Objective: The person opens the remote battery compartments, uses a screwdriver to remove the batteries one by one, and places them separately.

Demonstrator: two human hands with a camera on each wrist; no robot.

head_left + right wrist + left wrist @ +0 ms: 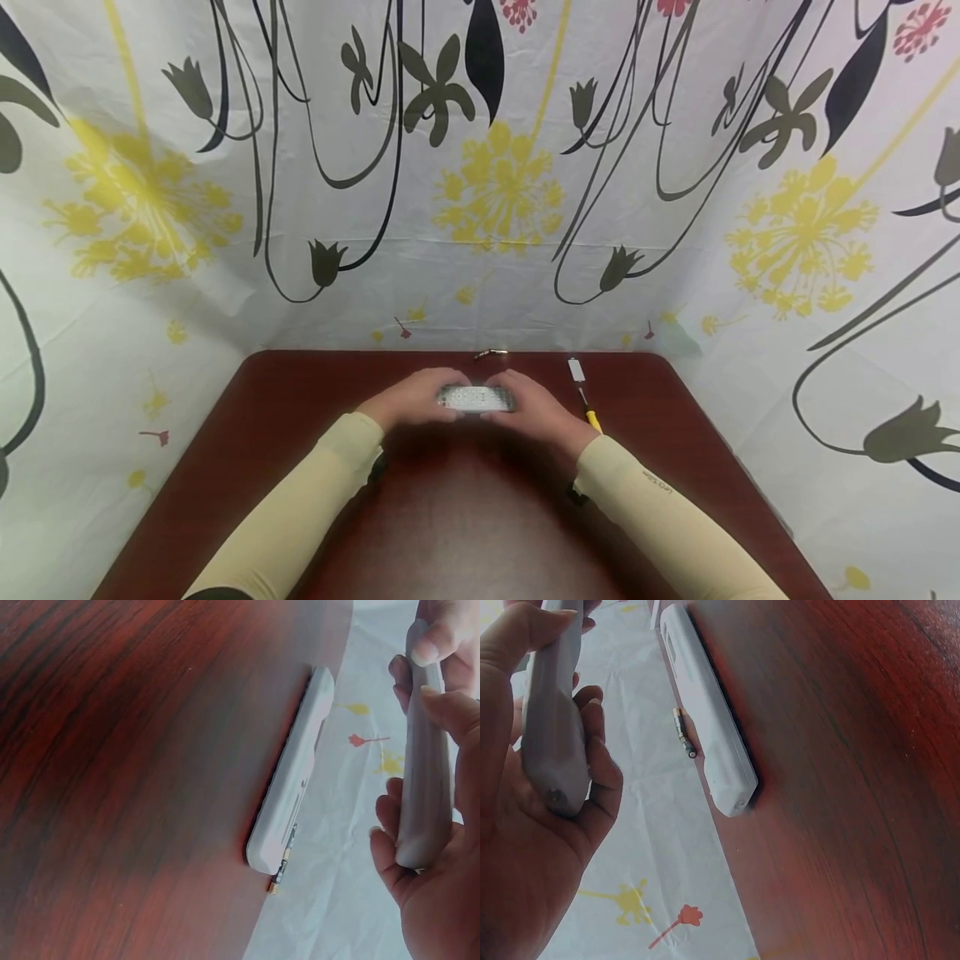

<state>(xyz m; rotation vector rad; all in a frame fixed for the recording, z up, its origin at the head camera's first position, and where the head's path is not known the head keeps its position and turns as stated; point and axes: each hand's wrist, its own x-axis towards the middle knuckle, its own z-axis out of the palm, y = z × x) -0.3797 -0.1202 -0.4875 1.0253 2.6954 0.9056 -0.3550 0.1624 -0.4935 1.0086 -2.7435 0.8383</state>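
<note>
Fingers [592, 761] of left hand [411, 400] curled round one end of grey remote [476, 399]; fingers [386, 847] of right hand [534, 407] curled round other end. Remote sat between both hands, just above centre of head frame, over dark red table [465, 525]. Second white remote [709, 712] lay flat on table, upper middle of left wrist frame. Small battery [491, 354] rested near table's far edge. Yellow-handled tool [586, 395] lay right of hands.

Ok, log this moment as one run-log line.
left hand: grips remote | right hand: grips remote | table: battery, screwdriver lying apart
</note>
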